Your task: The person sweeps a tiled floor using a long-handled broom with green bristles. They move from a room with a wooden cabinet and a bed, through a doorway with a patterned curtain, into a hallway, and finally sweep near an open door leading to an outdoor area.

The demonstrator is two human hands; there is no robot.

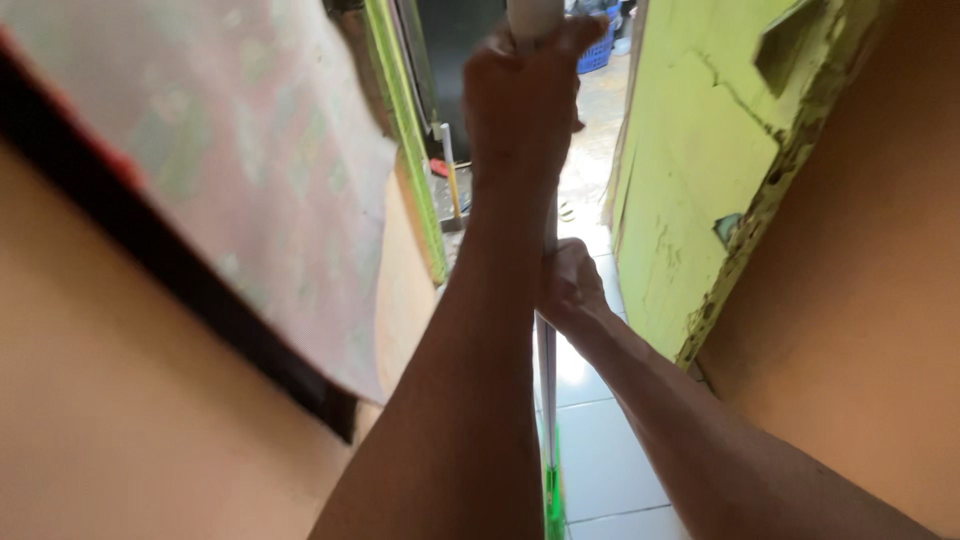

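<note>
A long thin pole (547, 350), pale with a green lower section, runs upright through the middle of the head view. My left hand (520, 95) is closed around its white upper end near the top edge. Lower down, my right hand (568, 285) grips the same pole at mid-height. Both forearms reach up from the bottom of the frame and hide much of the pole between the hands. The pole's bottom end goes out of view at the lower edge.
A narrow passage with a white tiled floor (600, 450) lies ahead. A peeling yellow-green door (690, 190) stands at the right, an orange wall (120, 420) and patterned cloth (260, 170) at the left. A yellow-handled tool (452, 190) and a blue basket (597, 52) sit farther back.
</note>
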